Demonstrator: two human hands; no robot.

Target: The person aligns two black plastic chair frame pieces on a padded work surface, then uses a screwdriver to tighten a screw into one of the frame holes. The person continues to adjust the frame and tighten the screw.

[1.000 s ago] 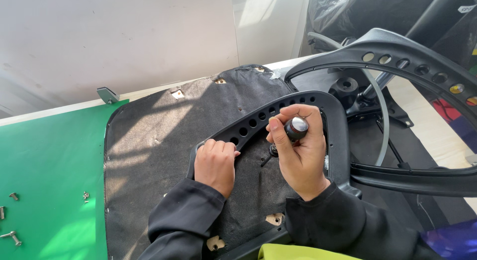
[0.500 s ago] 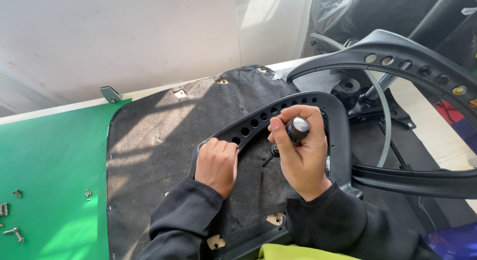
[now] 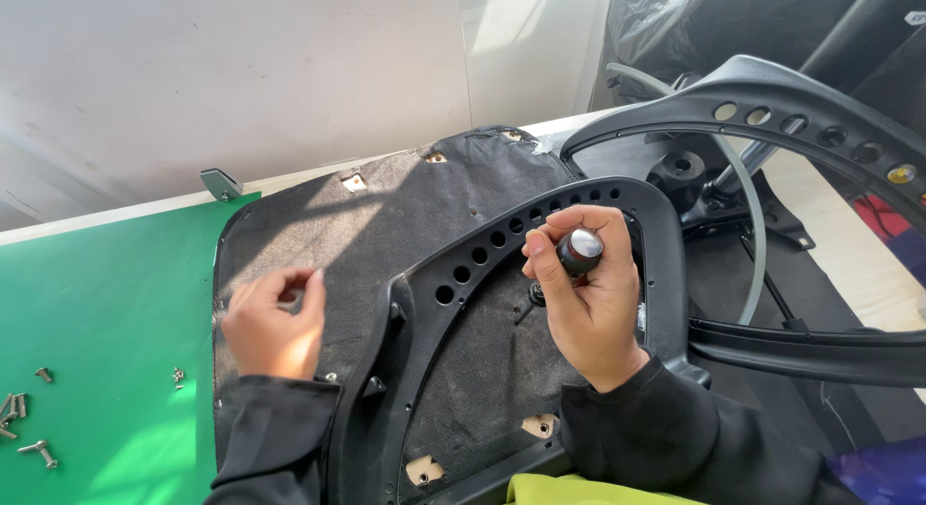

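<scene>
My right hand (image 3: pixel 590 307) grips a short black screwdriver (image 3: pixel 577 254) with a round metal cap, held upright with its tip down on the underside of a chair seat (image 3: pixel 386 235), which is covered in black fabric. A black plastic armrest frame with a row of holes (image 3: pixel 482 254) curves across the seat beside that hand. My left hand (image 3: pixel 273 324) hovers over the seat's left part, away from the armrest frame, with fingers loosely curled and pinched; whether anything small is between them I cannot tell.
The seat lies on a green mat (image 3: pixel 96 351). Several loose screws (image 3: pixel 24 423) lie at the mat's left edge, two small ones (image 3: pixel 177 375) nearer the seat. A second black armrest frame (image 3: pixel 801 119) and chair base parts (image 3: pixel 685 172) stand at the right. A white wall is behind.
My left hand has let go of the armrest frame and moved left over the seat fabric. The right hand stays on the screwdriver.
</scene>
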